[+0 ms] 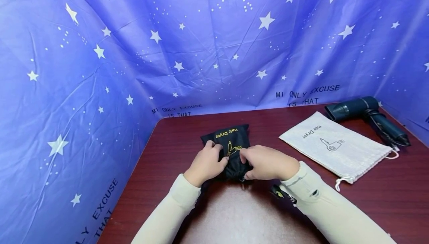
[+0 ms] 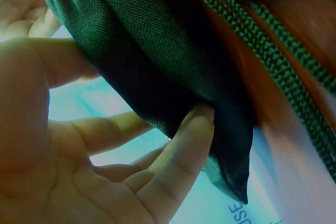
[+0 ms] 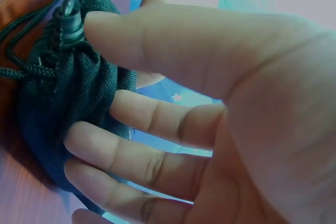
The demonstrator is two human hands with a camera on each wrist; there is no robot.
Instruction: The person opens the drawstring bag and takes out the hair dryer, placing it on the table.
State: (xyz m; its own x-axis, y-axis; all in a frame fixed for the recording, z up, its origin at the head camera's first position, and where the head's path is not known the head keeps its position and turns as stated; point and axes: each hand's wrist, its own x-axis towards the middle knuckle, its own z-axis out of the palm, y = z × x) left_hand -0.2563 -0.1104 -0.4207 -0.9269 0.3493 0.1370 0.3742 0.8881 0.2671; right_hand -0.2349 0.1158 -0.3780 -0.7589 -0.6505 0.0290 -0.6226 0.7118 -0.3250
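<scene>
A black drawstring bag [image 1: 242, 135] with yellow "Hair Dryer" print and a dryer drawing lies on the table. My left hand [image 1: 208, 162] holds its left side, thumb toward the gathered mouth. In the left wrist view one finger hooks over the edge of the bag [image 2: 142, 30]. From the other side my right hand [image 1: 268, 162] touches the bag, its fingers fairly straight on the pleated cloth. Its thumb tip is beside the cord lock [image 3: 71, 27] in the right wrist view. The drawstring cord [image 2: 283, 72] trails loose. The bag's contents are hidden.
On the right, a white drawstring bag [image 1: 330, 145] printed "Hair Dryer" lies flat. Behind it rests a dark hair dryer [image 1: 355, 108] with its cable along the handle. The reddish-brown table [image 1: 144, 195] is bordered by blue star-patterned cloth [image 1: 214, 31].
</scene>
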